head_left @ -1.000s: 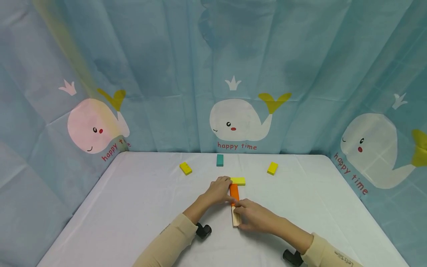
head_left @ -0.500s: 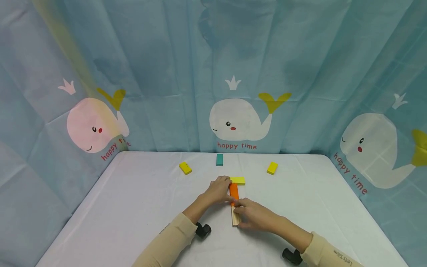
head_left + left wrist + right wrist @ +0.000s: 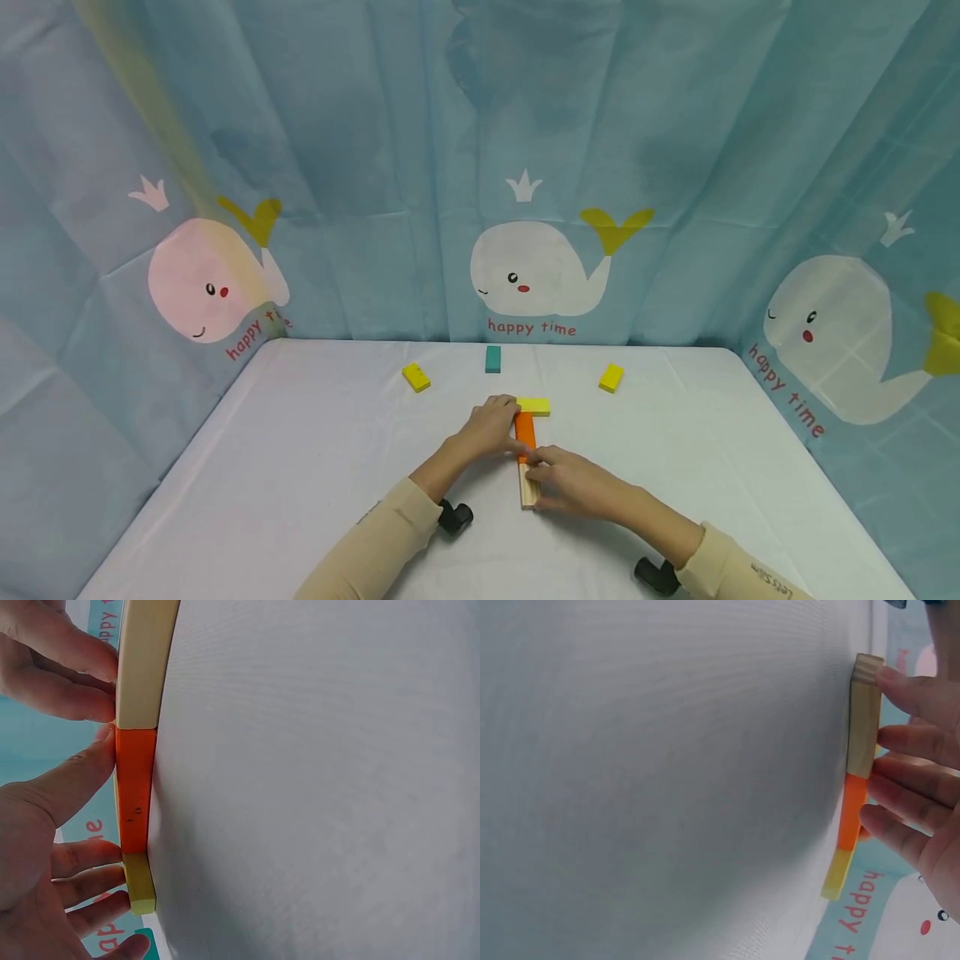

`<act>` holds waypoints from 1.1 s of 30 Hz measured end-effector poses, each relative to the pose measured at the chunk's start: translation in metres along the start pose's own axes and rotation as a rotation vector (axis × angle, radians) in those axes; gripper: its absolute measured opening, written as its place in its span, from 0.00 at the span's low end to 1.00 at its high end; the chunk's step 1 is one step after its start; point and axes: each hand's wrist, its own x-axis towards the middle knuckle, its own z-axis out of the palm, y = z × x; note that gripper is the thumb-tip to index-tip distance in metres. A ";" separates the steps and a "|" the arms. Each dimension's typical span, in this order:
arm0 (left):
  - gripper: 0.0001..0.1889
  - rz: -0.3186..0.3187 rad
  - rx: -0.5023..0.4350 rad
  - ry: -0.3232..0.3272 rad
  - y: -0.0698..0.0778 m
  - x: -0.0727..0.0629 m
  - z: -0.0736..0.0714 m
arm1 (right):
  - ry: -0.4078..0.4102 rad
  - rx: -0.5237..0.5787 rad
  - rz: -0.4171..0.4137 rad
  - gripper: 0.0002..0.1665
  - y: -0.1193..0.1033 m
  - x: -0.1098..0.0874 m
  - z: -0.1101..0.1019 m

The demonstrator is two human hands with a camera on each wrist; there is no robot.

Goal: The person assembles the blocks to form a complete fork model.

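A plain wooden block [image 3: 528, 492], an orange block [image 3: 525, 433] and a yellow block [image 3: 534, 407] lie touching on the white table. The wooden and orange blocks run end to end; the yellow one lies crosswise at the far end. My left hand [image 3: 487, 429] spreads over the orange block's left side, its thumb near the joint with the wooden block and its fingertips at the yellow block. With fairly straight fingers, my right hand [image 3: 581, 485] touches the wooden and orange blocks. Its thumb [image 3: 900, 684] rests near the wooden block's near end.
Farther back lie a yellow block [image 3: 416, 377] on the left, a teal block [image 3: 492, 359] in the middle and another yellow block [image 3: 611, 377] on the right. A blue whale-print curtain [image 3: 375, 167] hangs behind the white table [image 3: 300, 467].
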 end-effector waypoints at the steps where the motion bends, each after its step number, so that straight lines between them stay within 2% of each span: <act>1: 0.39 -0.001 -0.002 0.000 0.000 0.000 -0.001 | 0.001 -0.001 -0.001 0.24 0.000 0.000 0.000; 14: 0.38 -0.001 0.020 -0.006 -0.001 0.001 -0.003 | -0.001 0.042 0.012 0.24 0.002 0.003 0.000; 24: 0.38 0.004 0.028 0.004 0.000 0.000 -0.002 | 0.010 0.145 0.054 0.22 0.008 0.001 -0.003; 33: 0.38 0.006 0.055 -0.003 0.005 -0.002 0.000 | 0.045 0.243 0.148 0.22 0.022 0.002 -0.011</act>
